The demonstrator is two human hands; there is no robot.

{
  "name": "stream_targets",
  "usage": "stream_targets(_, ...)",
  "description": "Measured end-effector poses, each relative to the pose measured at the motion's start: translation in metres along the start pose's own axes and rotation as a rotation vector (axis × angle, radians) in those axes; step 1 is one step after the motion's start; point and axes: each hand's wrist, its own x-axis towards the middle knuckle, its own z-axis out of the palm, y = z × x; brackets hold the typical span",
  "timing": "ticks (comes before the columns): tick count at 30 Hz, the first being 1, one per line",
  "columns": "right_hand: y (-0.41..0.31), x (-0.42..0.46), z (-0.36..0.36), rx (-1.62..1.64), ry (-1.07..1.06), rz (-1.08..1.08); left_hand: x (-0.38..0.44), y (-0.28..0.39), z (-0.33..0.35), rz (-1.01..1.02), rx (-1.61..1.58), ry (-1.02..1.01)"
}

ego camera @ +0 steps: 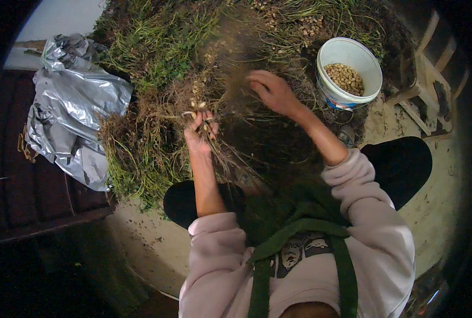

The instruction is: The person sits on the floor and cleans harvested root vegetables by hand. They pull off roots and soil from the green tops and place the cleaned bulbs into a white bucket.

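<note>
Just left of the middle, my left hand [203, 129] is closed round a bunch of pulled peanut plants [230, 157], with pale pods showing above its fingers. My right hand [273, 90] is up and to the right of it, slightly blurred, its fingers curled over the dark plant heap; whether it holds anything cannot be told. A brown blur lies beside its fingertips. To the right stands a white plastic bucket [322, 63], partly filled with loose peanut pods [344, 78]. Uprooted peanut plants [152, 43] with green stems and dry roots lie piled before me.
A crumpled silver plastic sheet [81, 95] lies left of the heap, beside a dark red ribbed surface [33, 190]. At the right is a worn wooden chair or stool frame [428, 87]. More pods [311, 26] lie on the plants at the far side. My knees flank the near edge.
</note>
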Motion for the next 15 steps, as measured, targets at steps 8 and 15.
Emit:
stream_targets(8,0.000,0.030,0.060,-0.293,-0.582,0.008,-0.019,0.025,-0.005,0.113,0.159,0.063)
stream_targets(15,0.051,-0.031,0.010,-0.096,-0.546,0.087,-0.030,0.069,-0.049,0.264,-0.324,-0.557)
